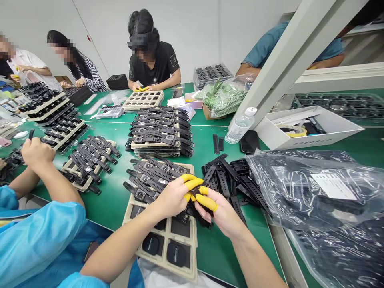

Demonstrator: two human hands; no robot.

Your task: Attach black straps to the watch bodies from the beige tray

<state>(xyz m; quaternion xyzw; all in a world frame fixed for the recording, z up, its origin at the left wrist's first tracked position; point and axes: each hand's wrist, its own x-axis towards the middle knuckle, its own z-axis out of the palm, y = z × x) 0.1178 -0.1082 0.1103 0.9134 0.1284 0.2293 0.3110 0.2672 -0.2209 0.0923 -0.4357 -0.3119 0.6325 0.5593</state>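
Observation:
My left hand [177, 194] and my right hand [217, 206], both with yellow finger covers on some fingers, meet over the right side of a cream tray [189, 262]. Pinched between their fingertips is a small black smartwatch [195, 191], largely hidden by the fingers; a black strap hangs below it. Watches with straps [153, 178] lie in rows across the tray's far half. Nearer me, square black watch faces [176, 254] sit in its compartments. Just beyond my right hand is a loose heap of black straps [223, 176].
Stacked trays of watches [162, 130] stand ahead, and another watch tray [90, 162] lies left beside a co-worker's hand [37, 154]. Plastic bags of black straps [315, 188] fill the right. A water bottle [240, 126], a phone [249, 142] and a white box [312, 126] stand behind.

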